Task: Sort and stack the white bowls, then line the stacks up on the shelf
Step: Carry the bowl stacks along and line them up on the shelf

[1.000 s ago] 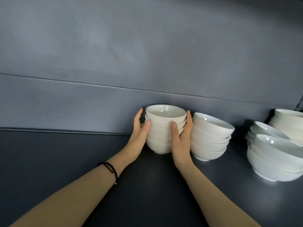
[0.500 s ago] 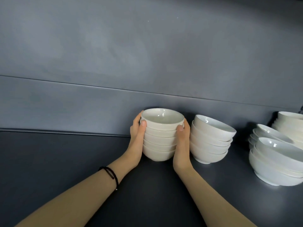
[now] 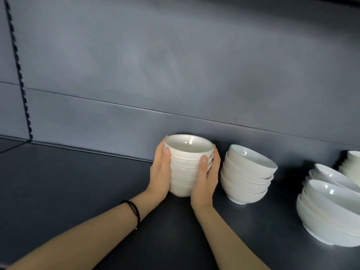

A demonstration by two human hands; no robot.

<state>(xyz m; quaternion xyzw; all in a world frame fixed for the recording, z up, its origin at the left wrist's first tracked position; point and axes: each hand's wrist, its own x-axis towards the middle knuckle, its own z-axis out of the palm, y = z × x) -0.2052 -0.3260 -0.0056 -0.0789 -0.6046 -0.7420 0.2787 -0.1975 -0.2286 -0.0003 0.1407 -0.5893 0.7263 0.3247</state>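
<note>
A stack of several small white bowls (image 3: 185,168) stands upright on the dark grey shelf (image 3: 78,182), close to the back wall. My left hand (image 3: 160,172) grips its left side and my right hand (image 3: 206,178) grips its right side, thumbs on the front. To the right, apart from it, a leaning stack of wider white bowls (image 3: 246,178) rests on the shelf. Further right sits a big stack of large bowls (image 3: 329,213), with another stack (image 3: 352,166) behind it at the frame edge.
A grey back wall (image 3: 175,75) rises right behind the bowls. A notched black upright rail (image 3: 18,71) runs down the wall at the far left. Bare shelf surface stretches to the left of the held stack and in front of it.
The held stack has shifted left, away from the neighbouring stack, leaving a wider gap. Both hands stay clasped around it.
</note>
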